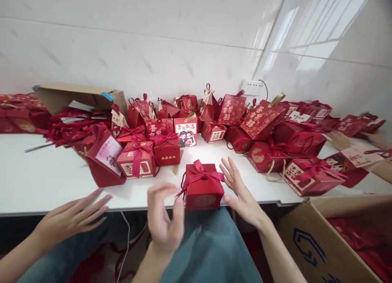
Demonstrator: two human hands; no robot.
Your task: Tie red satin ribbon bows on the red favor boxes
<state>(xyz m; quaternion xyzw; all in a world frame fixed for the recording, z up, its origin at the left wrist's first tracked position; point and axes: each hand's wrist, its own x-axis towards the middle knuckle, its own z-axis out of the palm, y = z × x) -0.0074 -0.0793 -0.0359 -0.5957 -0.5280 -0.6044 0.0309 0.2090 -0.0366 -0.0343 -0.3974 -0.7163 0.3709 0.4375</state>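
Gift box [204, 193] at the front of the table [30, 172] seems light, stiff yet crushable, best held by its flat side walls, my half-curled left hand [165, 217] and spread right hand [241, 196] empty.

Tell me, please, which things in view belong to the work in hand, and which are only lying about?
Work in hand, it seems:
bow-tied red box, between left hand and right hand
similar red boxes behind it

Probably just there:
white cable, hanging down
wall socket
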